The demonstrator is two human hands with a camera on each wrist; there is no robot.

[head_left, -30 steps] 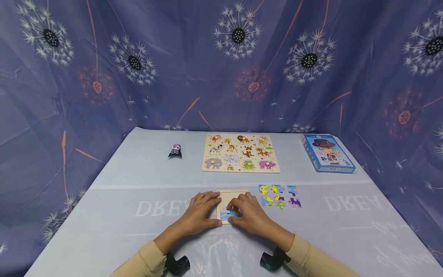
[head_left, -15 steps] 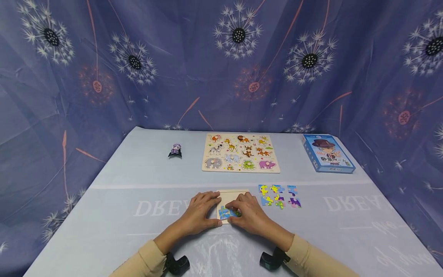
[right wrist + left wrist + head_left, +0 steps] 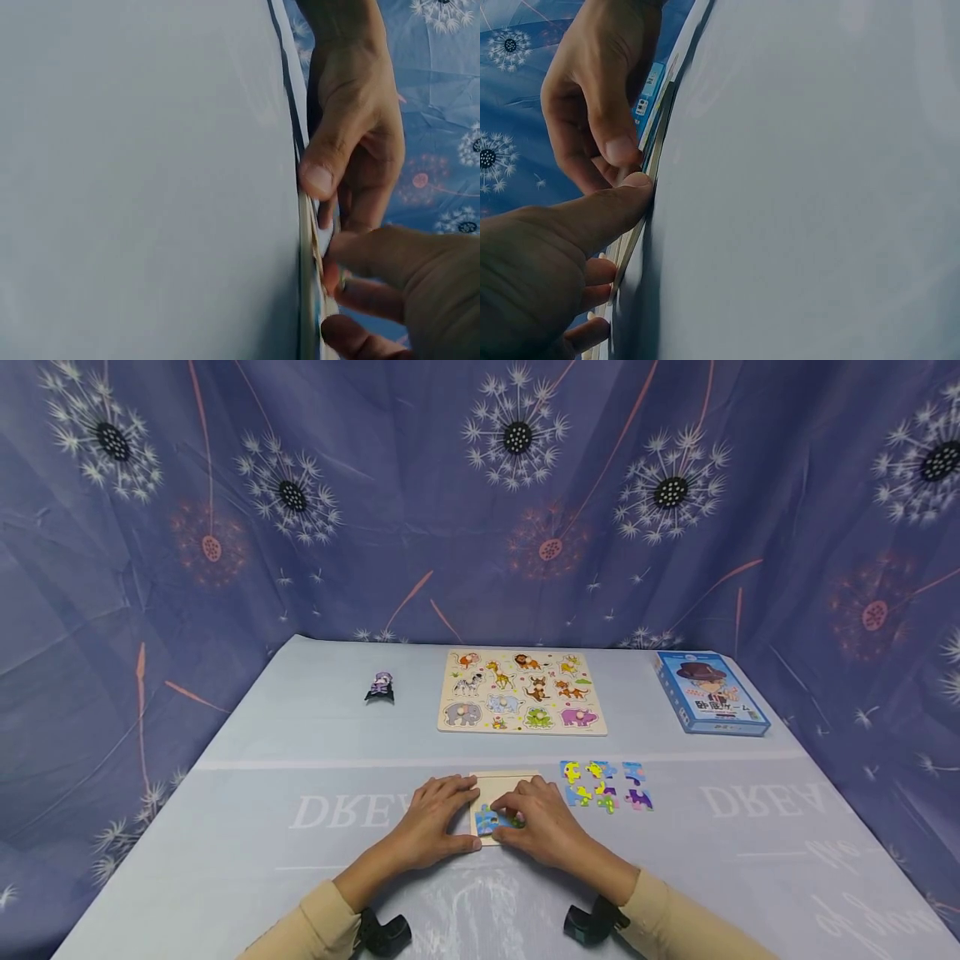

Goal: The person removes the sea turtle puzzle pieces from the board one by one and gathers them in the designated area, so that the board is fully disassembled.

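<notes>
A small wooden puzzle tray [image 3: 504,782] lies flat near the table's front. My left hand [image 3: 433,821] holds the tray's left side, thumb at the near corner and fingers along the edge. Inside the tray, blue jigsaw pieces [image 3: 487,821] sit in the near part, slightly tilted to the frame. With curled thumb and fingers, my right hand [image 3: 546,827] pinches a jigsaw piece [image 3: 517,817] there, mostly hidden under the fingers. Both wrist views show the tray edge-on, with the left thumb [image 3: 636,182] against its rim.
Several loose jigsaw pieces [image 3: 600,787] lie in rows right of the tray. Behind stands a wooden animal peg puzzle [image 3: 522,692]. A blue game box [image 3: 712,692] lies at the back right, a small purple-and-black figurine [image 3: 381,687] at the back left.
The blue pieces in the tray have shifted a little left and tilted, then slightly back right, under my right fingers. My left hand stays in place on the tray.
</notes>
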